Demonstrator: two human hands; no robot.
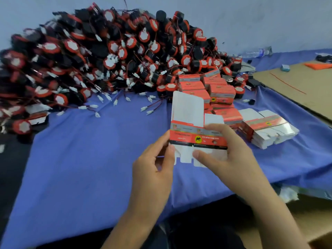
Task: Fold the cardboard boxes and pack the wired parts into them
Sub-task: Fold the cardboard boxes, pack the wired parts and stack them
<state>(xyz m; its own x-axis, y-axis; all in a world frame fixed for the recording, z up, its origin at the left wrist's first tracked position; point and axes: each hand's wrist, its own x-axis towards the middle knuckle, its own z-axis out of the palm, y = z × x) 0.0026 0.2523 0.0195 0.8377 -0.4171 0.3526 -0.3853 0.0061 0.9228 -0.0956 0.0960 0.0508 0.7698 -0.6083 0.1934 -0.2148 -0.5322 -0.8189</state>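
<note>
I hold a flat, unfolded red-and-white cardboard box (195, 136) above the blue cloth, its white flaps sticking up and down. My left hand (156, 164) pinches its lower left corner with thumb and fingers. My right hand (226, 151) grips its right side, thumb on the bottom flap, fingers behind the red panel. A large heap of black-and-red wired parts (100, 58) with white connectors fills the back left. Folded red boxes (212, 90) are stacked behind the held one. A pile of flat box blanks (267, 130) lies to the right.
The blue cloth (89, 168) covers the table and hangs over its front edge. A sheet of brown cardboard (301, 85) lies at the right. A plastic bottle (255, 53) lies by the back wall. Loose white connectors (149, 110) trail from the heap.
</note>
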